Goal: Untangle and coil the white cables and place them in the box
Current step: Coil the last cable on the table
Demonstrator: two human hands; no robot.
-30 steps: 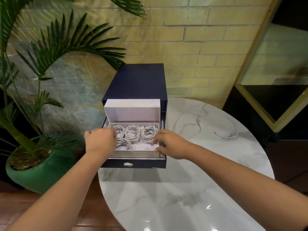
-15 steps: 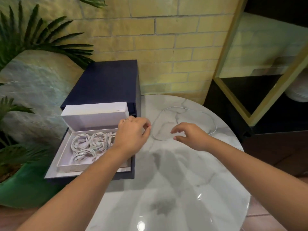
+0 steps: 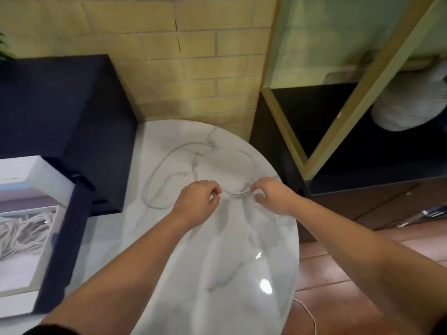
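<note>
Since a coil is seemingly being started, the left hand [image 3: 198,199] and right hand [image 3: 271,195] are each pinching the loose white cable [image 3: 233,192], stretching a short span between them above the marble table [image 3: 217,274]; its loop is lying beyond, right of the white box [image 3: 21,274] holding coiled cables [image 3: 24,232].

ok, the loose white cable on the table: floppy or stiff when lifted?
Probably floppy: the cable sags in a curve between the left hand and right hand pinching it. Likely light, since a pinch alone holds it. Its loose loop on the glossy table may well slide and trail along.
</note>
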